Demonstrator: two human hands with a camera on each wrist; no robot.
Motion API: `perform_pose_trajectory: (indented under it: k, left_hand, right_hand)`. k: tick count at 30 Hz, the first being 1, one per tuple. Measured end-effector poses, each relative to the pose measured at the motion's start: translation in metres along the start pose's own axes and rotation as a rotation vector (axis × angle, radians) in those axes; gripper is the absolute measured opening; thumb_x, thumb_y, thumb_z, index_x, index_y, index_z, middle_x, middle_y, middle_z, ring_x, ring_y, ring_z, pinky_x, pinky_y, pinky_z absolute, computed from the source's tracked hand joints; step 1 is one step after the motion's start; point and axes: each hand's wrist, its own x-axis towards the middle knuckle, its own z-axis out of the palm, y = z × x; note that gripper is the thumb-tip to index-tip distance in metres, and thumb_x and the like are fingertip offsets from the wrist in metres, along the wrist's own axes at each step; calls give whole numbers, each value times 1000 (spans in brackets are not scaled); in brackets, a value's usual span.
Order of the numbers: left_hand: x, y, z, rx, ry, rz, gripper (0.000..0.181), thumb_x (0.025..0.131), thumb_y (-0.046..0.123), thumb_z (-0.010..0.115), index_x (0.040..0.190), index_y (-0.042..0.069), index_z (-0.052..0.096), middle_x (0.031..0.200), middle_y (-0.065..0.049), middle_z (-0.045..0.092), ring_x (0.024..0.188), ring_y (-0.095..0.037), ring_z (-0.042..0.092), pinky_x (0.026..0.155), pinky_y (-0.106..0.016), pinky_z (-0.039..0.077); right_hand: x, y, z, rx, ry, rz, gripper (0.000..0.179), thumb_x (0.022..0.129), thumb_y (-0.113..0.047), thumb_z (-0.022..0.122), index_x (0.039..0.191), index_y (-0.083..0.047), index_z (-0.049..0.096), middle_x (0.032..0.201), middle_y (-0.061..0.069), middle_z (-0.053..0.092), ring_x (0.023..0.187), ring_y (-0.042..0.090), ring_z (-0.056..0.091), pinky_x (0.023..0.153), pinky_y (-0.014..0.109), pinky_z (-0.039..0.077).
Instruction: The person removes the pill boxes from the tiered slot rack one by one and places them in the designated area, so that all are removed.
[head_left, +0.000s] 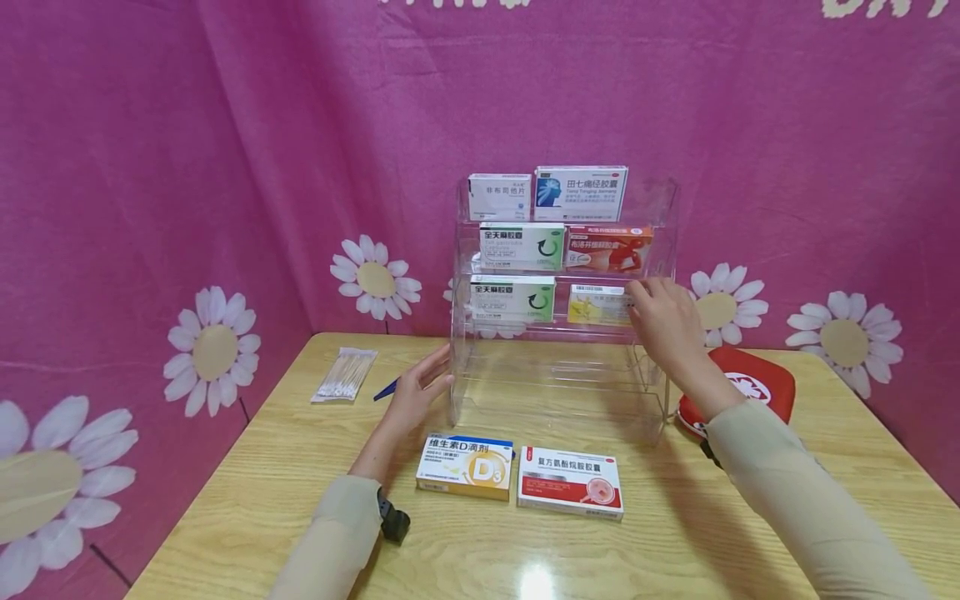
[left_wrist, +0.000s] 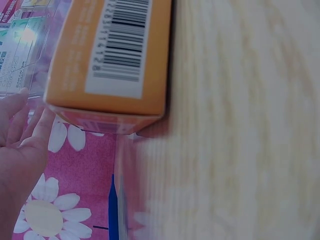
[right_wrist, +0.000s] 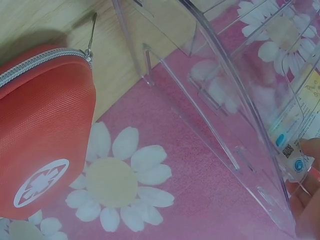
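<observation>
A clear tiered display rack point(head_left: 555, 377) stands on the table. My right hand point(head_left: 667, 321) pinches the right end of a white-and-yellow medicine box point(head_left: 597, 305) on the third tier, its fingertips over the box's edge. The box's printed end point(right_wrist: 295, 145) shows beside the fingers in the right wrist view. My left hand point(head_left: 415, 398) rests its extended fingers against the rack's left side panel. Left of that box sits a green-and-white medicine box point(head_left: 512, 298). In front of the rack lie an orange-and-white vitamin D box point(head_left: 465, 467) and a red-and-white medicine box point(head_left: 570, 482).
More boxes fill the tiers above, including a red medicine box point(head_left: 609, 248) and a blue-and-white box point(head_left: 581, 193). A red zip case point(head_left: 761, 379) lies right of the rack. To the left are a pack of cotton swabs point(head_left: 345, 375) and a blue pointed object point(head_left: 386, 389).
</observation>
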Motion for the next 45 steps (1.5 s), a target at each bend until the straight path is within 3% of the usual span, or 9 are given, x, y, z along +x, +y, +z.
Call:
perform_pose_trajectory:
  k: [9,22,33,39,45]
  left_hand:
    - [-1,0,-1,-15,-6,8,53,94,1,60,145,1,44,148,-20,47,135,-36,49,110,-39,45]
    - [0,3,-2,9,-8,-14,53,94,3,61,145,3,45,149,-18,48,136,-33,49,110,-40,45]
    - [0,5,-2,-23,-14,-40,54,95,1,60,146,2,43,150,-19,46,137,-34,47,112,-39,43]
    - [-1,6,-2,-31,-15,-53,54,95,1,60,146,3,43,150,-18,45,138,-34,47,112,-39,43]
    - [-1,8,-2,-12,-9,-52,54,95,2,60,146,4,43,150,-18,46,137,-34,48,112,-41,43]
  right_hand:
    - [0,-1,1,-14,15,-2,25,78,3,75,98,-3,61,94,20,65,84,39,60,68,49,51]
    - [2,-4,-6,46,114,-28,15,86,-1,69,99,-3,62,103,21,66,92,40,63,68,52,58]
    - [-3,-11,-22,100,286,-84,14,86,4,68,97,-3,66,100,19,66,92,37,61,74,51,60]
    - [-15,-29,-33,222,348,-77,21,81,8,72,99,0,67,99,20,66,89,36,60,73,45,56]
    - [-37,-67,-43,394,258,-74,32,72,10,79,101,1,68,98,16,66,87,27,64,76,21,56]
